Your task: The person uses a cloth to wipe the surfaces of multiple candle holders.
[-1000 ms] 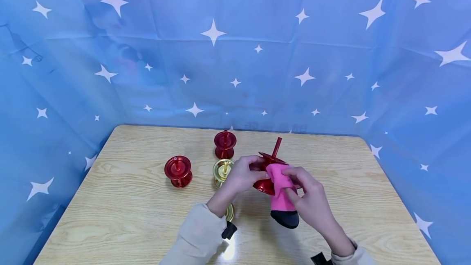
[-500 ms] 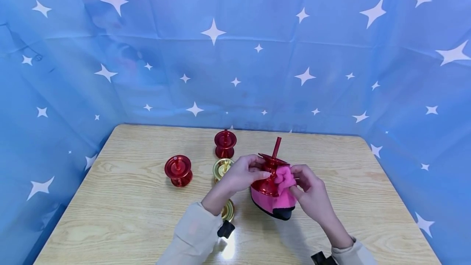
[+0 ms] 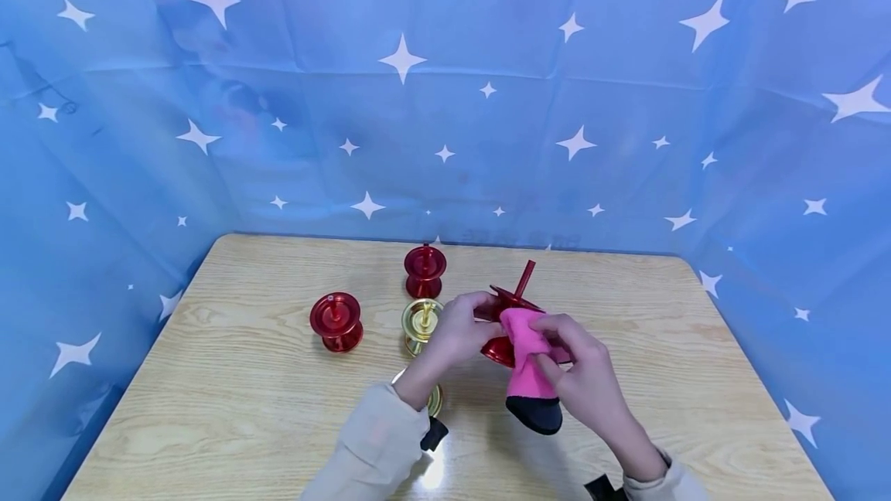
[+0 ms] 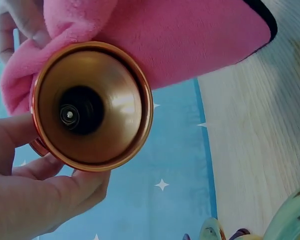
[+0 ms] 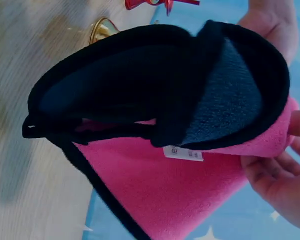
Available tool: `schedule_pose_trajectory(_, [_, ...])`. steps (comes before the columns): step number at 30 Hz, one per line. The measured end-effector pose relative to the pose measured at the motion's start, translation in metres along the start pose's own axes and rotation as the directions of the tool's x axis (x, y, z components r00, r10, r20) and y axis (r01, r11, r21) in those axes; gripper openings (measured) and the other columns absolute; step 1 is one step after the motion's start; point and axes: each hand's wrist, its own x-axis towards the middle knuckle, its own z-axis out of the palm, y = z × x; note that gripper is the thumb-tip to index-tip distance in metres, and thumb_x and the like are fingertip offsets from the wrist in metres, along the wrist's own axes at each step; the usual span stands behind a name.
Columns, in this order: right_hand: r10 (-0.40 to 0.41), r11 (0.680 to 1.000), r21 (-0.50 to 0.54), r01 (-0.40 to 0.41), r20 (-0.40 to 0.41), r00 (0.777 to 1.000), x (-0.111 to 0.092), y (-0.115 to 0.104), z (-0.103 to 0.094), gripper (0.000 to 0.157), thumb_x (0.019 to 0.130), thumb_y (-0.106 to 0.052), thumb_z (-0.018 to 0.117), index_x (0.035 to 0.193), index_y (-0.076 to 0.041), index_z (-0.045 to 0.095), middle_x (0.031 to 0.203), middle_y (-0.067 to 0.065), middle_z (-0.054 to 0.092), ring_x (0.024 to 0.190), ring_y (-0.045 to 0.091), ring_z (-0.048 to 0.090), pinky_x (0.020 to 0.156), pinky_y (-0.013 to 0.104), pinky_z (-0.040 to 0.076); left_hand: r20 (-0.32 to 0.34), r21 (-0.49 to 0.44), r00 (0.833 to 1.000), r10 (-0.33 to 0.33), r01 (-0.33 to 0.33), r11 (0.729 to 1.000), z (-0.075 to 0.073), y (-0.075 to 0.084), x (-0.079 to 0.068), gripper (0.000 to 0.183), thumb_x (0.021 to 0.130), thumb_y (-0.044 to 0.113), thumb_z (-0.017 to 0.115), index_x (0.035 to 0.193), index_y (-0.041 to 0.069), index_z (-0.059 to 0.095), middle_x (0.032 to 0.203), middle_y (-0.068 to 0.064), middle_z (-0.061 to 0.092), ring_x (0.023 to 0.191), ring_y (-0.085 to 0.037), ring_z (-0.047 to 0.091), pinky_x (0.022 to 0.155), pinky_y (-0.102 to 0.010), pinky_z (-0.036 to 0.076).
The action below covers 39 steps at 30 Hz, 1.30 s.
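Swung across the red stand (image 3: 498, 351) since half a second ago, the pink cloth (image 3: 532, 374) is pinched by the right hand (image 3: 583, 368), while the left hand's fingers clamp the stand tilted above the table (image 3: 237, 408), presumably to steady it.

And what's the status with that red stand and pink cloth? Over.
Left grip holding red stand, tilted, off the table. Right grip pinching pink cloth against it. Gold stands close by left arm, nothing seen blocking the cloth.

The head camera up there looks forward and down over the pale wooden table (image 3: 223, 424), while both close-in wrist cameras share the black-edged pink plush cloth (image 4: 189, 40).
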Motion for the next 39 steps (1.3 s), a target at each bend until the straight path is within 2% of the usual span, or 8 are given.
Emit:
schedule_pose_trajectory(5, [0.037,0.994,0.102,-0.036,-0.008,0.999,-0.002,0.008,0.001,0.049,0.058,0.033,0.06,0.096,0.003,0.058,0.094,0.013,0.06,0.081,0.007,0.059,0.07,0.014,0.05,0.033,-0.117,0.999,-0.042,0.046,0.992,-0.005,0.0,-0.002,0.029,0.081,0.005,0.068,0.108,-0.003,0.062,0.097,-0.012,0.063,0.088,-0.022,0.06,0.071,-0.027,0.053])
schedule_pose_trajectory(11, [0.163,0.971,0.175,-0.162,0.008,0.987,-0.005,0.016,0.0,0.042,0.063,0.031,0.059,0.096,0.004,0.056,0.094,0.007,0.058,0.081,0.003,0.058,0.069,0.015,0.05,0.079,-0.294,0.992,-0.094,0.114,0.949,-0.011,0.002,-0.002,0.052,0.079,0.002,0.07,0.126,-0.003,0.048,0.099,-0.013,0.062,0.09,-0.023,0.061,0.076,-0.032,0.053])
schedule_pose_trajectory(15, [0.173,0.969,0.179,-0.171,0.009,0.985,-0.005,0.017,-0.001,0.04,0.064,0.031,0.058,0.095,0.007,0.055,0.095,0.002,0.057,0.083,0.003,0.058,0.071,0.014,0.05,0.105,-0.28,0.992,-0.076,0.103,0.955,-0.013,0.003,-0.002,0.063,0.077,0.0,0.07,0.133,0.001,0.041,0.101,-0.016,0.064,0.095,-0.026,0.061,0.079,-0.034,0.052])
schedule_pose_trajectory(23, [0.181,0.972,0.155,-0.178,-0.003,0.984,-0.005,0.02,-0.004,0.038,0.064,0.031,0.059,0.091,0.004,0.056,0.091,0.011,0.058,0.084,0.001,0.058,0.073,0.013,0.049,0.181,-0.195,0.982,-0.058,0.094,0.976,-0.019,0.006,-0.002,0.061,0.08,0.021,0.072,0.131,0.0,0.046,0.101,-0.007,0.065,0.096,-0.017,0.059,0.083,-0.032,0.049])
schedule_pose_trajectory(28, [0.171,0.977,0.131,-0.168,-0.012,0.985,-0.007,0.025,-0.005,0.039,0.063,0.031,0.059,0.09,0.003,0.057,0.089,0.012,0.058,0.081,0.002,0.057,0.071,0.012,0.048,0.15,-0.215,0.983,-0.104,0.136,0.967,-0.015,0.005,0.002,0.054,0.085,0.023,0.067,0.128,-0.003,0.048,0.102,-0.009,0.063,0.091,-0.018,0.06,0.084,-0.034,0.048])
schedule_pose_trajectory(33, [0.145,0.988,0.053,-0.144,-0.013,0.989,-0.009,0.031,-0.007,0.04,0.062,0.03,0.061,0.09,0.002,0.059,0.087,0.01,0.06,0.078,0.003,0.057,0.07,0.011,0.048,0.126,-0.375,0.983,-0.135,0.174,0.911,-0.005,0.001,0.006,0.046,0.085,0.003,0.063,0.126,-0.009,0.047,0.107,-0.015,0.058,0.088,-0.024,0.063,0.08,-0.032,0.051])
schedule_pose_trajectory(35, [0.156,0.988,0.009,-0.156,-0.015,0.988,-0.01,0.035,-0.009,0.041,0.062,0.03,0.061,0.09,0.001,0.06,0.088,0.009,0.061,0.078,0.004,0.057,0.07,0.009,0.047,0.107,-0.402,0.984,-0.14,0.172,0.9,0.0,0.0,0.008,0.044,0.083,-0.002,0.062,0.125,-0.009,0.048,0.106,-0.015,0.057,0.089,-0.022,0.062,0.078,-0.029,0.052])
schedule_pose_trajectory(39, [0.203,0.976,-0.076,-0.203,-0.005,0.979,-0.01,0.043,-0.019,0.04,0.063,0.028,0.062,0.091,0.0,0.062,0.09,0.01,0.062,0.077,0.006,0.057,0.066,0.009,0.047,0.047,-0.405,0.989,-0.143,0.15,0.902,0.007,-0.003,0.008,0.044,0.08,-0.008,0.062,0.122,-0.007,0.052,0.104,-0.014,0.057,0.083,-0.017,0.059,0.074,-0.027,0.052])
